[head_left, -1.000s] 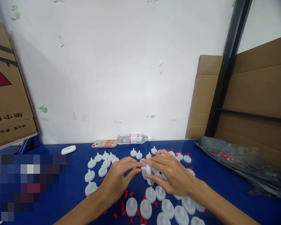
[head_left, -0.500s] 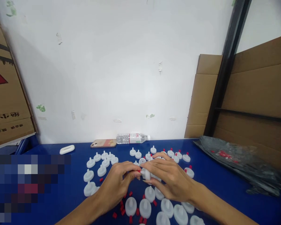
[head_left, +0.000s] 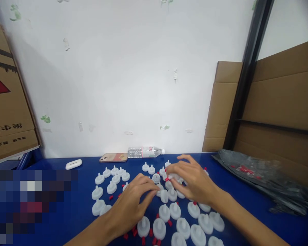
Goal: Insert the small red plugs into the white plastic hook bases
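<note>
White, round plastic caps with narrow spouts stood on a glossy blue tabletop left of and beyond the left hand. Pinching a red piece half a second earlier, that hand had since parted from its partner; thumb and index finger almost met at the spout of a tipped white cap, though whether they gripped it could not be told. Its back faced up, wrist angled inward. Small red plastic tubes lay nearer the body. Further right, the arched right hand, fingers curled, appeared to pinch a red-tipped white cap, drawn rightward from the left hand, suggesting the two parts were joined.
</note>
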`<state>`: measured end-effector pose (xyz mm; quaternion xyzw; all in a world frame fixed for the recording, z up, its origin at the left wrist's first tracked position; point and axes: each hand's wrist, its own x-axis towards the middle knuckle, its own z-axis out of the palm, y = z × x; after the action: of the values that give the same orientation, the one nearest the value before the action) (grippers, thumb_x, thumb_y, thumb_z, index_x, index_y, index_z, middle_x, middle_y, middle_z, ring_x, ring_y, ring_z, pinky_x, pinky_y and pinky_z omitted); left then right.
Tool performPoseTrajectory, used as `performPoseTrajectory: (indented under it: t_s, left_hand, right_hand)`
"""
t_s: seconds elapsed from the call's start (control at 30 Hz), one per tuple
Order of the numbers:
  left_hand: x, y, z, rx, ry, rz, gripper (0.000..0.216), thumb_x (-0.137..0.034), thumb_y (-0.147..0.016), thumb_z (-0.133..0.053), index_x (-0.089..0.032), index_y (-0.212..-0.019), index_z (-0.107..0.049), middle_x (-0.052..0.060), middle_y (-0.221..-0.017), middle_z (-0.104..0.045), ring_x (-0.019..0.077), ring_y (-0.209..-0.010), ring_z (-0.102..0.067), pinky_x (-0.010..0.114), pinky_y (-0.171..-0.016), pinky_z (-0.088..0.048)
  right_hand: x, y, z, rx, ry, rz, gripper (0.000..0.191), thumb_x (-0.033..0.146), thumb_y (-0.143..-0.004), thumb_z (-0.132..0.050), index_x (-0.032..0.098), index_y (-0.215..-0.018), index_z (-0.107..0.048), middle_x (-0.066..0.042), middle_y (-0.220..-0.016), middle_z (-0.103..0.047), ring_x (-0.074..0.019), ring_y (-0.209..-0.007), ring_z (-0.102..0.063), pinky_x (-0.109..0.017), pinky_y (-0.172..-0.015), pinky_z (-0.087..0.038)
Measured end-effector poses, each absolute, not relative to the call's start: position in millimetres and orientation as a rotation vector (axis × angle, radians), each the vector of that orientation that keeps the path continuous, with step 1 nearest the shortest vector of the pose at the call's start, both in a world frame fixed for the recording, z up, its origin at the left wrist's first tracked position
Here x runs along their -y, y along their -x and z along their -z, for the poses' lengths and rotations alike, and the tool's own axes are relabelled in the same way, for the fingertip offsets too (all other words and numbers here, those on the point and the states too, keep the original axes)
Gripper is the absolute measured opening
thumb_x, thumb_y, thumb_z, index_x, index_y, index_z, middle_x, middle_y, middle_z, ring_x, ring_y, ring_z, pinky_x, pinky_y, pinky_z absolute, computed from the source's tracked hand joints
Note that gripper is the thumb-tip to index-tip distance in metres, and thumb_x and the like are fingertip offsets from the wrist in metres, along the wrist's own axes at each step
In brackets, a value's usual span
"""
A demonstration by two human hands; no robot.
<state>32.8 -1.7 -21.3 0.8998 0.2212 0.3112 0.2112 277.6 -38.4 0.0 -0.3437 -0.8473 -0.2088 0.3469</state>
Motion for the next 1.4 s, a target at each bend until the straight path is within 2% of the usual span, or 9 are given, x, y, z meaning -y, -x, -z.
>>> performPoseTrajectory:
  t_s: [0.17,0.27,0.33,0.53,0.7,0.87,1.1,1.23,1.4]
  left_hand:
    - [-2,-29,24,-0.658,-2.561,-0.660,0.029,-0.023,-0.106,-0.042,-0.027,-0.120,-0.069,0.004,-0.112,-0.066,0.0202,-0.107,-0.057,0.036,-0.097,-0.048]
    - [-1,-29,25,-0.658,-2.558,-0.607,0.031,-0.026,-0.107,-0.041,-0.027,-0.124,-0.066,0.003,-0.112,-0.065,0.0199,-0.107,-0.057,0.037,-0.099,-0.047]
    - [-1,-28,24,-0.658,-2.560,-0.605,0.030,-0.027,-0.107,-0.042,-0.027,-0.124,-0.067,0.004,-0.111,-0.066,0.0200,-0.107,-0.057,0.037,-0.099,-0.047]
    - [-2,-29,22,-0.668,-2.532,-0.532,0.030,-0.027,-0.108,-0.040,-0.027,-0.117,-0.069,0.003,-0.107,-0.065,0.0183,-0.103,-0.059,0.035,-0.098,-0.046]
    - [-4,-30,25,-0.667,-2.572,-0.487,0.027,-0.022,-0.106,-0.045,-0.027,-0.115,-0.070,0.002,-0.108,-0.066,0.0186,-0.103,-0.059,0.033,-0.094,-0.046]
    - [-8,-29,32,-0.707,-2.613,-0.512,0.026,-0.021,-0.105,-0.047,-0.027,-0.121,-0.067,0.002,-0.109,-0.066,0.0201,-0.105,-0.057,0.035,-0.095,-0.046]
    - [-8,-29,32,-0.659,-2.686,-0.504,0.028,-0.016,-0.104,-0.048,-0.027,-0.120,-0.068,0.002,-0.110,-0.065,0.0188,-0.103,-0.060,0.033,-0.095,-0.048]
    - [-10,-31,36,-0.687,-2.705,-0.522,0.020,-0.016,-0.101,-0.057,-0.024,-0.113,-0.070,0.002,-0.108,-0.067,0.0194,-0.102,-0.062,0.037,-0.102,-0.046]
    - [-14,-33,43,-0.750,-2.723,-0.552,0.011,-0.021,-0.098,-0.065,-0.023,-0.106,-0.073,0.002,-0.106,-0.069,0.0217,-0.100,-0.064,0.040,-0.099,-0.047]
  right_hand:
    - [21,-319,-6,2.144,1.268,0.534,0.017,0.030,-0.104,-0.051,0.023,-0.111,-0.064,-0.004,-0.113,-0.076,-0.0196,-0.096,-0.072,-0.050,-0.111,-0.036]
    - [12,-339,-8,2.115,1.400,0.508,0.024,0.034,-0.104,-0.050,0.024,-0.105,-0.071,-0.008,-0.119,-0.074,-0.0268,-0.107,-0.069,-0.050,-0.102,-0.045]
    - [10,-348,-9,2.096,1.475,0.484,0.027,0.038,-0.102,-0.051,0.025,-0.102,-0.074,-0.009,-0.120,-0.071,-0.0284,-0.106,-0.068,-0.047,-0.093,-0.050]
    - [13,-366,-16,2.054,1.702,0.326,0.037,0.047,-0.098,-0.052,0.022,-0.088,-0.077,-0.009,-0.100,-0.066,-0.0225,-0.080,-0.065,-0.036,-0.072,-0.049]
    - [14,-377,-19,2.107,1.834,0.043,0.026,0.048,-0.085,-0.069,0.023,-0.081,-0.073,-0.003,-0.081,-0.071,-0.0211,-0.072,-0.065,-0.030,-0.065,-0.044]
    - [13,-385,-18,2.126,1.862,-0.237,0.022,0.043,-0.081,-0.071,0.022,-0.077,-0.066,0.001,-0.073,-0.074,-0.0176,-0.067,-0.067,-0.026,-0.060,-0.043]
    - [11,-392,-11,2.131,1.897,-0.358,0.024,0.046,-0.078,-0.073,0.023,-0.081,-0.070,0.000,-0.075,-0.075,-0.0184,-0.066,-0.068,-0.026,-0.060,-0.044]
    - [10,-397,-10,2.122,1.959,-0.345,0.021,0.041,-0.076,-0.074,0.024,-0.087,-0.070,0.000,-0.078,-0.076,-0.0190,-0.068,-0.068,-0.027,-0.062,-0.045]
    - [12,-403,-10,2.071,2.108,-0.367,0.029,0.038,-0.069,-0.077,0.024,-0.093,-0.069,-0.001,-0.084,-0.077,-0.0218,-0.070,-0.071,-0.029,-0.062,-0.044]
